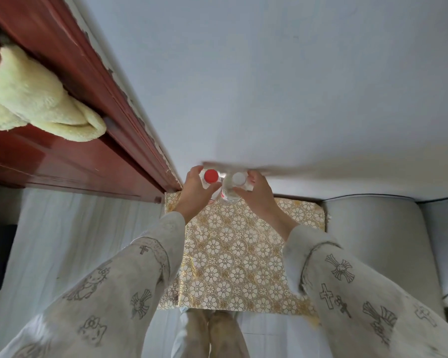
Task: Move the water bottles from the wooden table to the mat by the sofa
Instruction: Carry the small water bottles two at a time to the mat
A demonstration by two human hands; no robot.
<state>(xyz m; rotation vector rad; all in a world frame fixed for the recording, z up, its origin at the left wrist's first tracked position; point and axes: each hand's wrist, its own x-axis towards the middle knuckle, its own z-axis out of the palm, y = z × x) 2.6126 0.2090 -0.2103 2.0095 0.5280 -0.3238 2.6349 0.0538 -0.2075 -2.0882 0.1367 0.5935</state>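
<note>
Two clear water bottles stand upright side by side at the far edge of the gold floral mat (233, 254), close to the wall. The red-capped bottle (211, 176) is on the left, and my left hand (195, 195) wraps around its body. The white-capped bottle (237, 180) is on the right, with my right hand (259, 196) curled around it. Both bottles' lower parts are partly hidden by my fingers. I cannot tell whether their bases rest on the mat or hang just above it.
A grey sofa (378, 241) borders the mat on the right. A dark red wooden door frame (93, 140) runs along the left, with a cream plush toy (34, 96) hanging on it. Pale floor (70, 241) lies left of the mat; my legs (212, 334) are below.
</note>
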